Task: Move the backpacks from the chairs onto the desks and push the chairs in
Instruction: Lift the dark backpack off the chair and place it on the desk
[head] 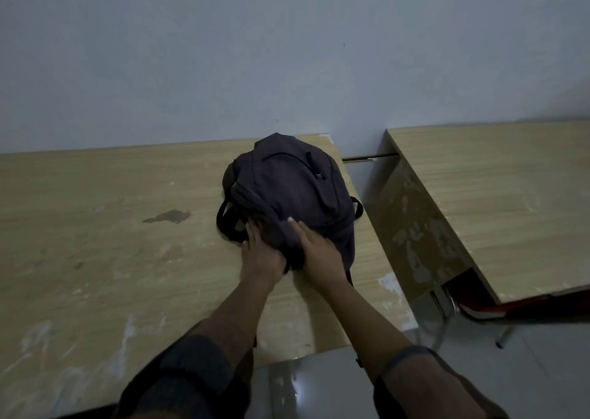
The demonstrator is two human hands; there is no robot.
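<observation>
Operator: Desks first. Which one carries the load?

Guide: Left desk (95, 227), spanning 9 o'clock to centre, carries it. Right desk (495, 195), at 3 o'clock, stands apart across a gap. Backpack (287, 195), dark, lies just above centre toward 12 o'clock, on the left desk's right end, with straps spilling out at either side. Red chair (526, 305), at 4 o'clock, sits partly under the right desk.

Operator: And my hands?

Guide: Your left hand (261, 252) and right hand (316, 252) rest side by side on the backpack's near end. The fingers lie straight and flat on the fabric, curled round nothing that shows. You appear to be in the placing step, settling this backpack on its desk. The next move calls for you to lift both hands clear, then find this desk's own chair, which is out of view, and push it in.
</observation>
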